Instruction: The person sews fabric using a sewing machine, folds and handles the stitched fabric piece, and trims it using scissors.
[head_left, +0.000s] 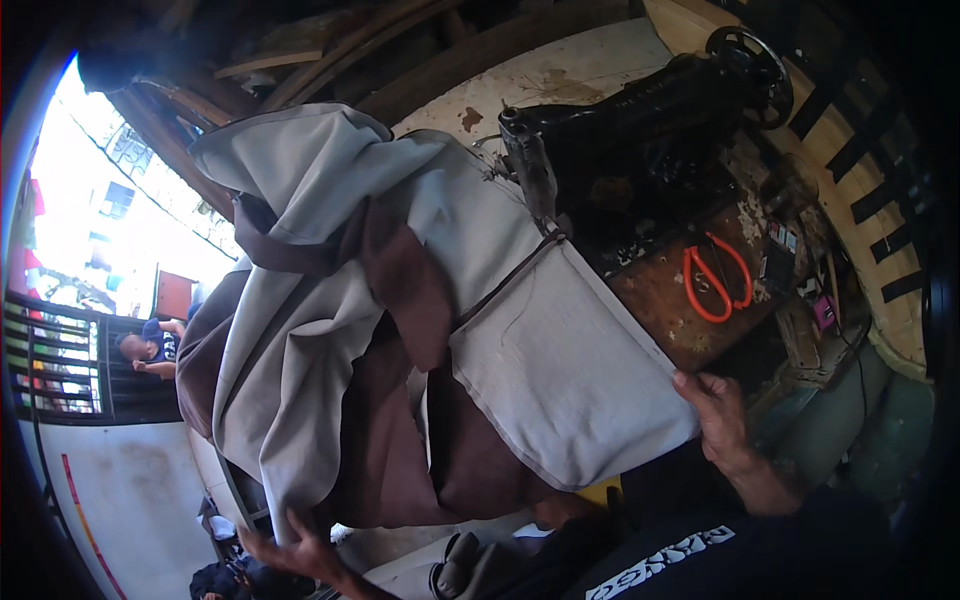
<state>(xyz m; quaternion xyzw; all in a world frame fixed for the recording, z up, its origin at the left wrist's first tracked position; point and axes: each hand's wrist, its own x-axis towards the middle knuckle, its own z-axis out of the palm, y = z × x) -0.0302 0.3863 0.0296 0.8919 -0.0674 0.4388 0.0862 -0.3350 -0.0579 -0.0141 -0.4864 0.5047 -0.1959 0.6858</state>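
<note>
Loosely rumpled two-tone fabric (560, 370); right hand (722, 415) pinches hemmed edge (655, 350); left hand (300, 556) near folds (285, 450), grip unclear.

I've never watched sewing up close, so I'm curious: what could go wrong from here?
The pale-and-brown cloth is heaped in loose folds beside the sewing machine, so a stray fold might get caught in the stitching. What look like orange-handled scissors lie close to the panel whose edge the right hand holds; swinging the cloth that way could knock them.
</note>
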